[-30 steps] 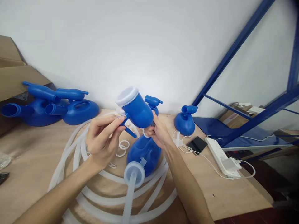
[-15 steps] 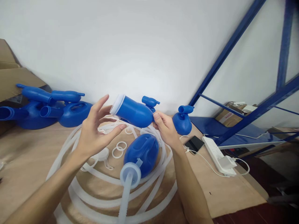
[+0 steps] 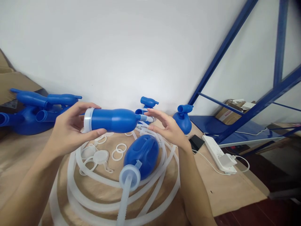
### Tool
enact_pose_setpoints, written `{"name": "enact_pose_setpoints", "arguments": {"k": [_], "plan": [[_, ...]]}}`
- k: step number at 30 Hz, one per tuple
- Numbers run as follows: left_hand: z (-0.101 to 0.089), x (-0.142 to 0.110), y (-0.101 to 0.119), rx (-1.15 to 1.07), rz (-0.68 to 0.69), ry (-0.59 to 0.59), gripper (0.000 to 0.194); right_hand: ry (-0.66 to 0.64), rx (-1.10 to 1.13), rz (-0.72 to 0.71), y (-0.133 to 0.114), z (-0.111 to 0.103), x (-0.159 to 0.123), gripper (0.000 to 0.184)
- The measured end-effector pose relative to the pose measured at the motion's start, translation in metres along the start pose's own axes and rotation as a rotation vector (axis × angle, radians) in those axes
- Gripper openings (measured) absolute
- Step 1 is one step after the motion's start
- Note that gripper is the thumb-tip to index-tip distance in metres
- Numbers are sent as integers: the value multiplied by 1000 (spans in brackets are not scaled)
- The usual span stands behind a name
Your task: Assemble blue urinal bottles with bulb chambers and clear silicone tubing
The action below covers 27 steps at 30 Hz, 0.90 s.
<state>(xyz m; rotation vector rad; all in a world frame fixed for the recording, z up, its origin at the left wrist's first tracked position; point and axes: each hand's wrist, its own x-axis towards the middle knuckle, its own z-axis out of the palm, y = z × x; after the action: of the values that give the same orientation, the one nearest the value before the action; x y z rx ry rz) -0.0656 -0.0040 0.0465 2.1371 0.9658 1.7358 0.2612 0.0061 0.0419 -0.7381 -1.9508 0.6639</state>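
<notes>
My left hand grips a blue plastic funnel-shaped piece by its wide end, which has a white rim. The piece lies level in the air, narrow end to the right. My right hand is at that narrow end, fingers stretched out and loosely touching its whitish tip. Below them a blue bottle-shaped container with a white collar lies on the table, joined to a coiled white hose. White rings and white caps lie beside it.
Several blue containers are piled at the far left by a cardboard box. Two more blue pieces stand near the wall. A phone and a white power strip lie at the right, next to a blue metal rack.
The blue piece has tipped from mouth-up to level and moved left. My left hand went from open beside it to gripping its wide end. My right hand has loosened to open fingers.
</notes>
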Motion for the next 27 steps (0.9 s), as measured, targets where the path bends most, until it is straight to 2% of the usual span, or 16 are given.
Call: {"name": "enact_pose_setpoints", "arguments": {"k": [5, 10, 17, 21, 23, 27], "plan": [[3, 5, 2, -59, -42, 34, 55, 132, -68, -25, 15, 0, 2, 23], [6, 2, 9, -40, -124, -57, 51, 268, -56, -177, 16, 11, 2, 24], [6, 1, 13, -57, -141, -120, 46, 412, -193, -425, 9, 19, 0, 26], [9, 3, 12, -107, -179, -140, 45, 432, -336, -545, 2, 22, 0, 34], [10, 4, 13, -131, -197, -136, 46, 420, -368, -539, -2, 22, 0, 36], [10, 4, 14, -166, -268, -129, 44, 316, -328, -504, -7, 19, -1, 35]]}}
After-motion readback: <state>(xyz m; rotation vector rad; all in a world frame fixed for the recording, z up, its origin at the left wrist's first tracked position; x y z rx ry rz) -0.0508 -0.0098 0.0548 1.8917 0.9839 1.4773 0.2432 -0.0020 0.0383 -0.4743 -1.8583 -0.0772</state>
